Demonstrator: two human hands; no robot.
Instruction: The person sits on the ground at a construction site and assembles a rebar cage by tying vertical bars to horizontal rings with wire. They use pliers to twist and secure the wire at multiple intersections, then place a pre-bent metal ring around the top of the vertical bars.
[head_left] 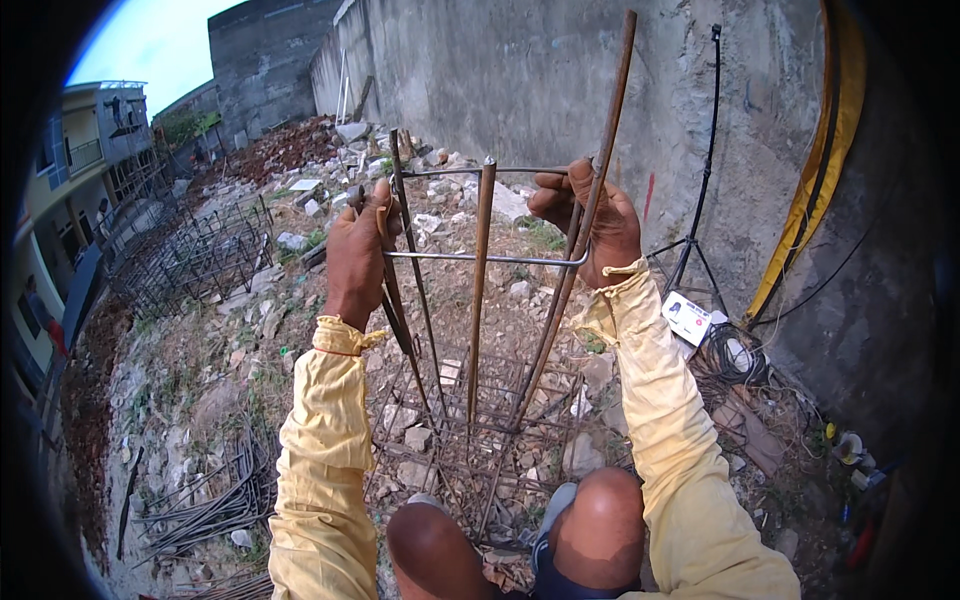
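Note:
Several rusty upright rebars rise in front of me from a mesh of bars near the ground. A square steel stirrup surrounds them near their upper ends, its near side bright. My left hand is closed at the stirrup's left side, beside a rebar. A dark long-handled tool, perhaps pincers, also sticks out of that hand, pointing down. My right hand grips the stirrup's right side, next to the tallest rebar, which leans to the right. Its fingers are partly hidden behind the bars.
Rubble and stones cover the ground around the rebar mesh. A concrete wall runs behind. On the right stand a black tripod, a white box and coiled cable. Rebar cages and loose bars lie left.

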